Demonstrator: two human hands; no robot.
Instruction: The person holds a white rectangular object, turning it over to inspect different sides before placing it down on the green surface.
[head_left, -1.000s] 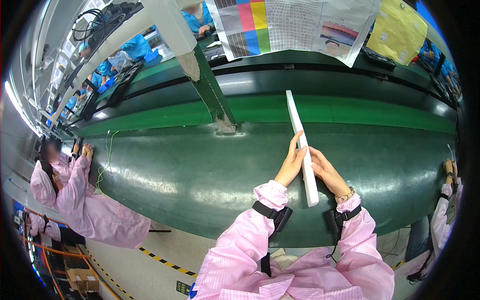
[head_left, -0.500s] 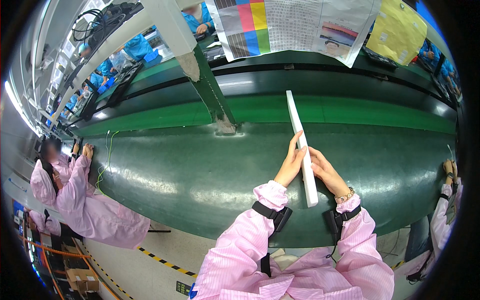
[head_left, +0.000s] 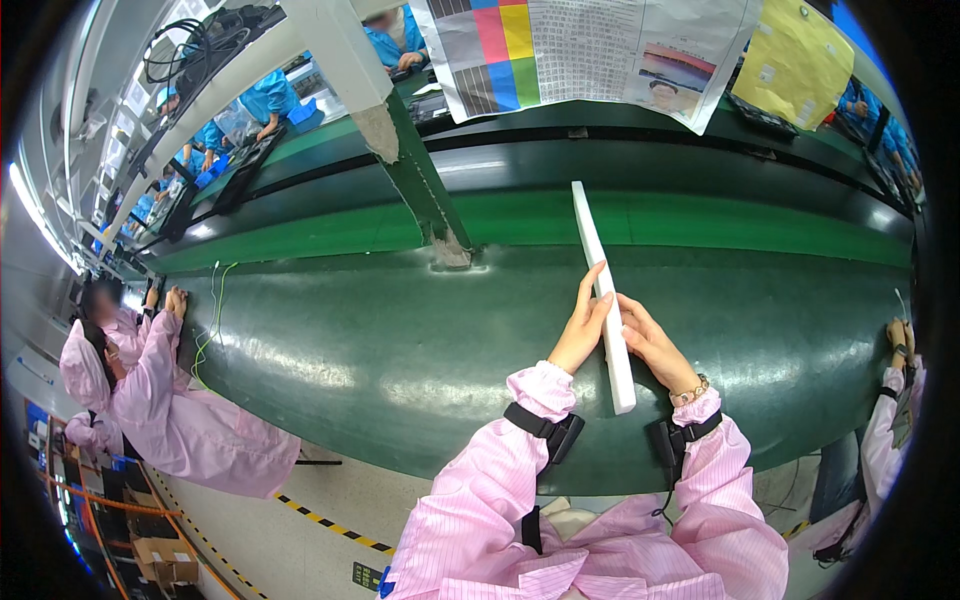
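A long, thin white slab [head_left: 619, 368], seen nearly edge-on, stands tilted between my two hands above the green worktable. My left hand [head_left: 582, 325] presses against its left side, fingers pointing up and away. On the opposite side, my right hand [head_left: 652, 340] supports it with bent fingers, some of them hidden behind it. Its far end reaches over the green strip at the back of the table, and the near end hangs below my wrists. What kind of thing the slab is, the edge-on view does not show.
The green worktable [head_left: 440, 340] spreads around my hands. A green-and-white post [head_left: 415, 180] rises at its back edge, left of the slab. Printed sheets [head_left: 590, 60] hang ahead. A thin green cable [head_left: 212, 330] lies leftward. Co-workers in pink [head_left: 165, 390] sit at the left and right.
My hands and the white slab have not visibly moved. In the background, co-workers in blue have shifted their arms slightly.
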